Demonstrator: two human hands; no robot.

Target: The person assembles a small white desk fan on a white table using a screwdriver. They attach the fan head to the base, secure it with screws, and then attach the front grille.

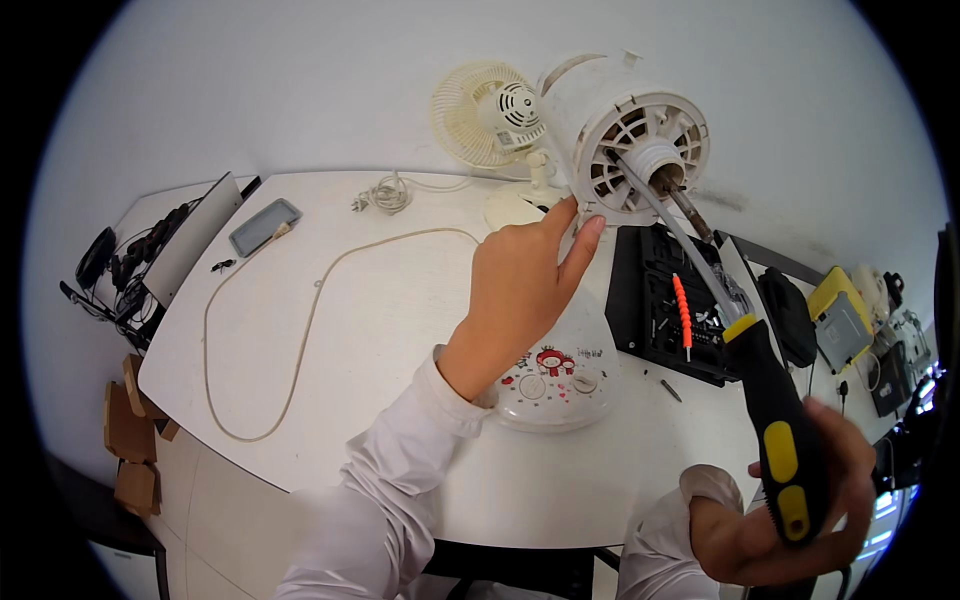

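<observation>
My left hand (520, 275) is closed on the lower edge of a white fan motor housing (590, 105), its thumb against the slotted front. A metal shaft (688, 212) sticks out of the housing's centre. My right hand (735, 545) grips a long screwdriver (768, 410) with a black and yellow handle. The blade slants up to the slotted front, its tip at or inside a slot; contact there is unclear. Below, partly hidden by my left arm, is a white fan base (552, 408) with cartoon prints and round knobs.
Behind stands a small cream fan (485, 112). A black toolbox (650, 325) holds an orange flexible shaft (682, 312). A pale cord (318, 285) loops leftward to a grey tray (264, 228). Another coiled cord (388, 195) lies behind. A small dark bit (670, 390) lies near the toolbox.
</observation>
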